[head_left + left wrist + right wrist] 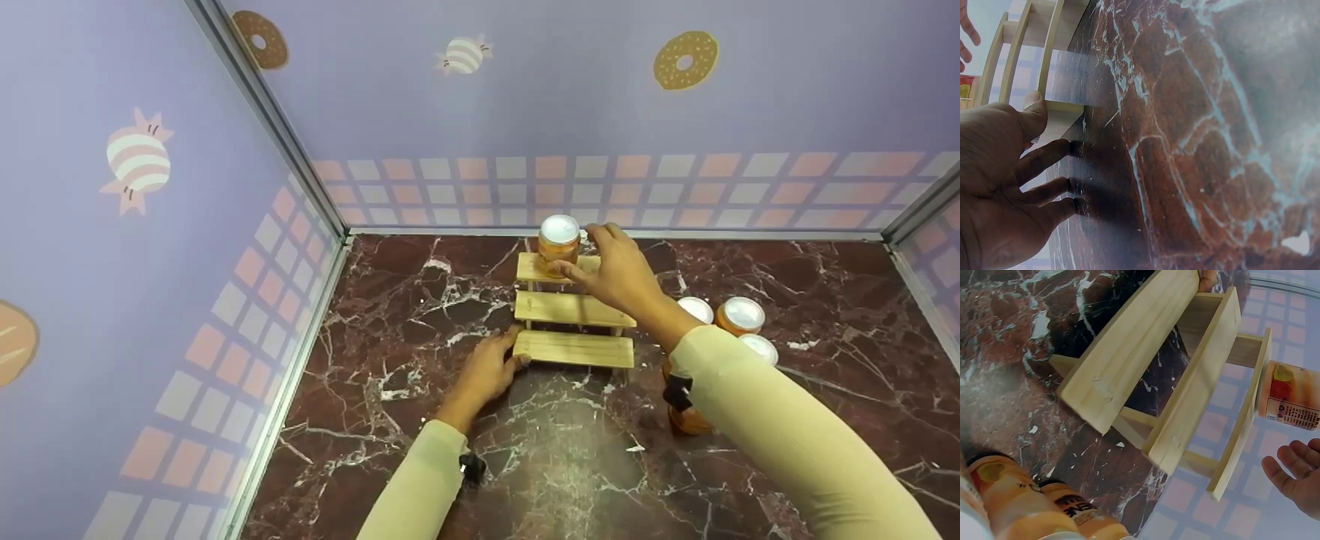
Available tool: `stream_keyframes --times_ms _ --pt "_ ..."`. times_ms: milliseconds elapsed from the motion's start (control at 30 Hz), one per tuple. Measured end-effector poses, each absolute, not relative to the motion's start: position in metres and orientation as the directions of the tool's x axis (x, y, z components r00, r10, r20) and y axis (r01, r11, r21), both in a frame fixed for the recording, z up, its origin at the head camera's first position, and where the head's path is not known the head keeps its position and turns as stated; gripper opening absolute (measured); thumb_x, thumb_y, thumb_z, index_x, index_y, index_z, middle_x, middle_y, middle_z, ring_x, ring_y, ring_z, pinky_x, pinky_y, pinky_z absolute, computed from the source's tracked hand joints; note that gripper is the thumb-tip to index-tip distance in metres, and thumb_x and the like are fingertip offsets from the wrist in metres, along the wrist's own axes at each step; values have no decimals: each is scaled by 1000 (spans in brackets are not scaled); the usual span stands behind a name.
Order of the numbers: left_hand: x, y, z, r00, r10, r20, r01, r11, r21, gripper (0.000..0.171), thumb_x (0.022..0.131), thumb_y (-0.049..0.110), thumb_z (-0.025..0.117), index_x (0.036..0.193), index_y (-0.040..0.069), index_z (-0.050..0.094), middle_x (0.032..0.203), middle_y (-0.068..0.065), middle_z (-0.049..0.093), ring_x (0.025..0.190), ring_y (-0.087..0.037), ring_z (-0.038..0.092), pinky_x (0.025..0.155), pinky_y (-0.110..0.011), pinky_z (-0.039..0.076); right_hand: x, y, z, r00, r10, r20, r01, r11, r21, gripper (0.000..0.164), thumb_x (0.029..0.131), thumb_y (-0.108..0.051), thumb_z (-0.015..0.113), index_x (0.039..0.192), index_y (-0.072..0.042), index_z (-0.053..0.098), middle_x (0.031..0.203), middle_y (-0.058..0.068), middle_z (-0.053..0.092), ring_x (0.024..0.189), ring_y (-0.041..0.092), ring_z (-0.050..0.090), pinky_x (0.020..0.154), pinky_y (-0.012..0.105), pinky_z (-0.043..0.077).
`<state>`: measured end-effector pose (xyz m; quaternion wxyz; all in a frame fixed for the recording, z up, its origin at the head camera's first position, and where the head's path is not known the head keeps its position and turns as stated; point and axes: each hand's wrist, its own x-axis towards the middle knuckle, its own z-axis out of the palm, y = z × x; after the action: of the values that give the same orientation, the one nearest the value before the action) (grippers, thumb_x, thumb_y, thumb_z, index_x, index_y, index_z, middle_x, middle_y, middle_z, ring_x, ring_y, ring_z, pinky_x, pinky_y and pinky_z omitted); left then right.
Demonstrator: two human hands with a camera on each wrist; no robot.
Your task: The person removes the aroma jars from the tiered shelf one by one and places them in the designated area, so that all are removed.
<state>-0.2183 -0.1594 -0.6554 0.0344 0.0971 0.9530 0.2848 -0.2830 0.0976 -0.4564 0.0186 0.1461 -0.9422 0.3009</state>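
Note:
A three-tier wooden step rack [574, 349] stands on the marbled table. On its top step, toward the left end, sits an upright jar [559, 238] with an orange label and a white lid. My right hand [619, 274] is beside this jar, its fingers spread; a gap shows between them and the jar [1289, 395] in the right wrist view. Down at the left end of the lowest step, my left hand [487, 367] holds the rack [1050, 56]. Its thumb lies against the step's end, and other fingertips reach the tabletop.
Several more jars [741, 315] with white lids stand to the right of the rack, partly hidden by my right forearm. Orange labels show on jars [1019, 495] in the right wrist view. A patterned wall [480, 112] rises behind the rack, another [142, 285] at the left.

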Motion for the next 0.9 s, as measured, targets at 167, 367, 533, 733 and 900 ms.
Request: stream_keyframes --times_ms 167,367,533,733,900 --pt "-218 -160 -658 -977 214 5 182 820 543 70 106 50 70 167 25 50 162 -17 61 155 -42 53 125 -64 47 -287 91 -456 -961 -244 130 -274 773 -572 89 99 -53 81 160 2 49 155 27 56 143 51 57 122 68 49" --pt "-217 -160 -660 -976 219 4 187 819 542 69 106 51 69 168 27 50 162 -16 61 156 -42 52 127 -62 46 -291 86 -458 -962 -236 139 -272 769 -578 88 99 -53 82 160 2 49 154 28 57 141 52 58 121 69 49" --pt "-216 -160 -660 -977 213 16 188 820 540 69 105 53 69 167 28 51 161 -14 63 156 -41 53 126 -63 47 -295 81 -458 -959 -237 152 -281 767 -577 85 99 -51 82 157 3 51 149 27 59 135 51 61 117 68 52" --pt "-216 -159 -659 -980 197 5 169 829 532 69 104 55 69 166 30 52 161 -16 63 156 -40 53 125 -63 48 -297 77 -457 -961 -231 152 -276 757 -593 83 100 -49 81 157 3 51 148 26 58 134 49 62 115 66 53" --pt "-217 -159 -658 -981 193 -1 164 834 527 69 104 56 68 167 31 51 160 -23 61 155 -42 54 125 -62 48 -299 74 -456 -960 -230 159 -278 742 -610 80 101 -47 80 155 6 53 145 26 60 134 47 62 117 64 52"
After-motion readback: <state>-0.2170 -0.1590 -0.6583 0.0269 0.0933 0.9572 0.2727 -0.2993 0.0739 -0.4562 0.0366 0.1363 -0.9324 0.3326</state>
